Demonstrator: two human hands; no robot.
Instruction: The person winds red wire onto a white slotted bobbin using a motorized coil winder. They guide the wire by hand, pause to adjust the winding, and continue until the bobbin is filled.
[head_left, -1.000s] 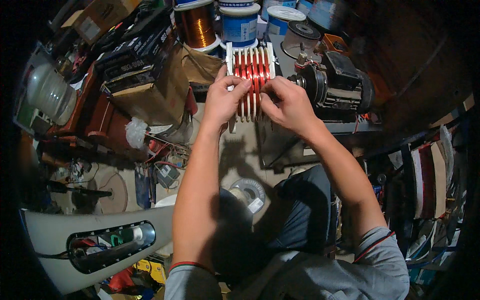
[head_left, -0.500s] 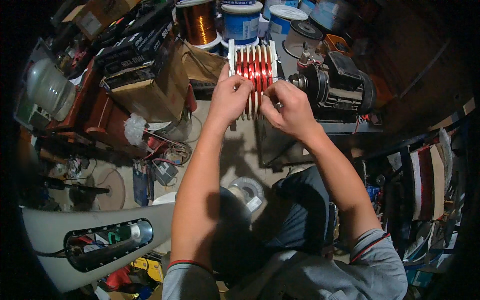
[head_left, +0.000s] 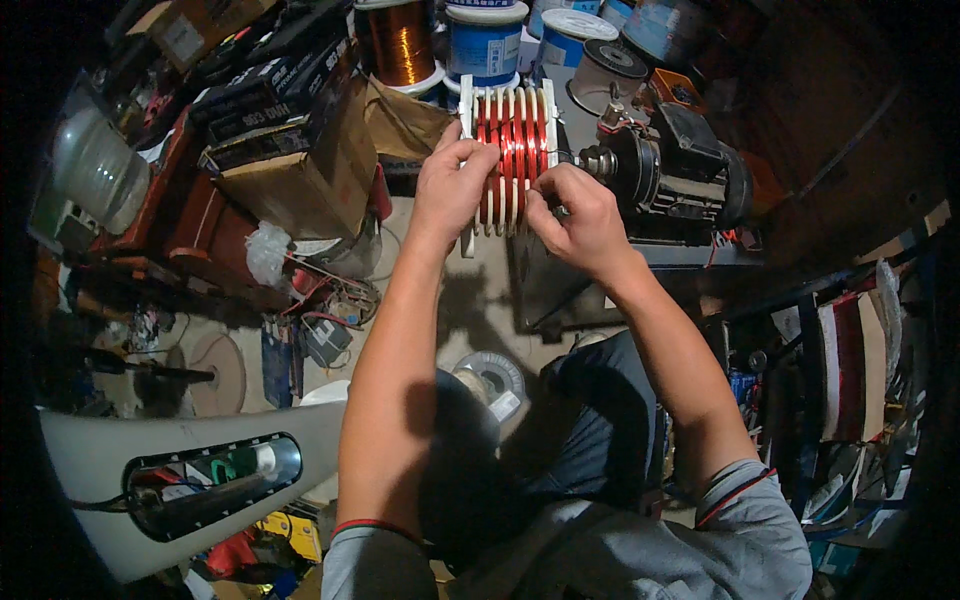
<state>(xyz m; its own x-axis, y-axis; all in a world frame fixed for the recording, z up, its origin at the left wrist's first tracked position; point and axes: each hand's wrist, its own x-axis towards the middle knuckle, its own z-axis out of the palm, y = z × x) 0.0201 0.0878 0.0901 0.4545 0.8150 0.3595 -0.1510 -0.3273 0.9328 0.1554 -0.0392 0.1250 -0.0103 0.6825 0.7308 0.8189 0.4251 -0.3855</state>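
A coil winding former (head_left: 503, 196) with pale ribs stands ahead of me. Shiny red wire (head_left: 515, 140) lies wound in its grooves, and white bars flank it at both ends. My left hand (head_left: 455, 185) is closed round the left end of the former, thumb toward the red windings. On the lower right side, my right hand (head_left: 582, 215) holds thumb and forefinger pinched close to the ribs. Whatever is between those fingertips is too small to make out. A dark motor (head_left: 685, 165) sits right of the former, with a metal shaft piece (head_left: 598, 160) pointing toward it.
Behind the former stand a copper wire spool (head_left: 403, 45) and blue-and-white tubs (head_left: 485, 45). Cardboard boxes (head_left: 300, 180) are stacked at left. A grey spool (head_left: 495, 375) lies on the floor by my legs. A pale curved panel (head_left: 75, 450) occupies the lower left.
The former has turned slightly, and its left bar now shows below my left hand. My left hand has shifted a little left. The right hand keeps its pinch at nearly the same place.
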